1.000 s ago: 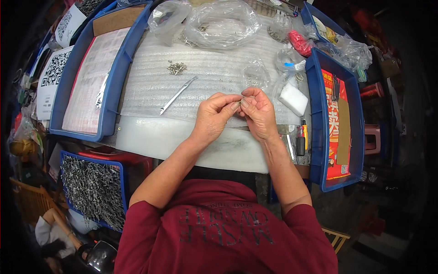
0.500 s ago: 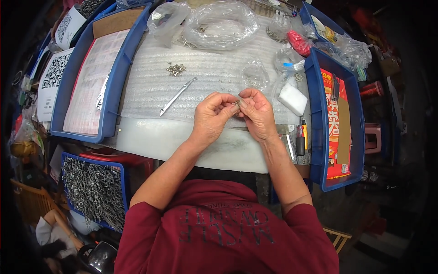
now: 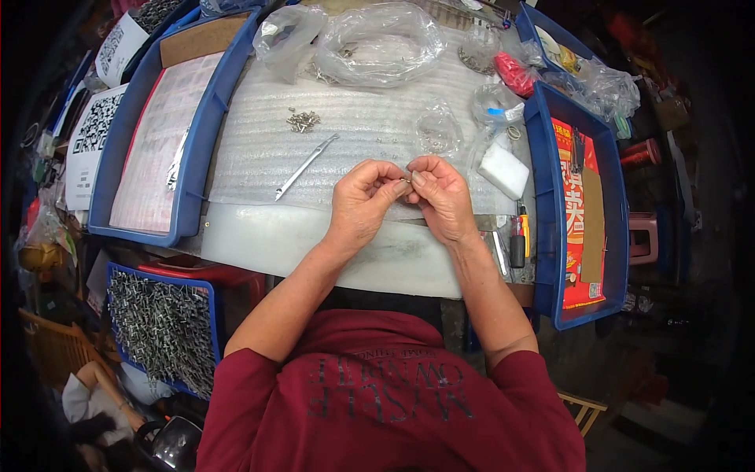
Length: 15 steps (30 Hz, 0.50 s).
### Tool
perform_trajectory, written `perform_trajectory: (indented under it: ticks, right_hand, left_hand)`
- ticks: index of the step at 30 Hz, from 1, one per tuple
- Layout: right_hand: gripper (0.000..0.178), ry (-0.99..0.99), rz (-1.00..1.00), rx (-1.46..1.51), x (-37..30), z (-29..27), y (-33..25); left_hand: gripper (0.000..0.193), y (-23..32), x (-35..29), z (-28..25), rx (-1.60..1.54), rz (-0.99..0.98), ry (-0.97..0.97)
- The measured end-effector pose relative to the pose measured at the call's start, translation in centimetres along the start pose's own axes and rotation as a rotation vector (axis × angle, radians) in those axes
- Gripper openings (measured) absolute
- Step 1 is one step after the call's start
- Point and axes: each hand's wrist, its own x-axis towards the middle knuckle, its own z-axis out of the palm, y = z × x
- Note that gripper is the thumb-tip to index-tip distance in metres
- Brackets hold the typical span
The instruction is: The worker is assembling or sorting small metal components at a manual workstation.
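Over the bench, my left hand [image 3: 364, 203] and my right hand [image 3: 443, 200] meet fingertip to fingertip. Both are closed in a pinch on a small metal part [image 3: 407, 180]; the fingers cover most of it, so its exact kind stays hidden. A wrench [image 3: 307, 167] lies on the foam sheet to the left of my hands. Beyond it sits a little heap of small metal screws or fittings [image 3: 303, 120]. Past my right hand are a clear plastic bag [image 3: 439, 132] with tiny pieces and a white foam block [image 3: 504, 171].
Blue trays stand left [image 3: 185, 177] and right [image 3: 543, 236]. Larger plastic bags [image 3: 381, 43] lie at the back. A yellow-and-black screwdriver [image 3: 519, 236] rests near the right edge. A blue crate of metal parts [image 3: 161, 326] is at lower left, with another person's arm [image 3: 110, 393] beside it.
My hands stay almost in place, with a slight shift of the fingers around the small metal part. Nothing else on the bench has visibly moved.
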Motion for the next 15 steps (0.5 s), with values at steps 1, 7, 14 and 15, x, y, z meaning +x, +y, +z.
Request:
perform_trajectory:
  ticks: [1,7,14,15]
  right_hand:
    - [0.012,0.005,0.015,0.007,-0.05,0.06,-0.05]
    - [0.009,-0.008,0.036,-0.141,-0.21,0.14,-0.29]
    - [0.01,-0.012,0.06,-0.165,-0.29,0.05,-0.37]
    - [0.01,-0.015,0.057,-0.166,-0.28,-0.02,-0.34]
  left_hand:
    - [0.003,-0.1,0.0,-0.09,0.001,0.001,0.001]
    - [0.007,-0.28,-0.02,-0.41,0.013,-0.033,0.003]
    - [0.004,-0.13,-0.02,-0.28,0.035,0.002,0.02]
    - [0.004,-0.17,-0.04,-0.33,0.045,0.0,0.019]
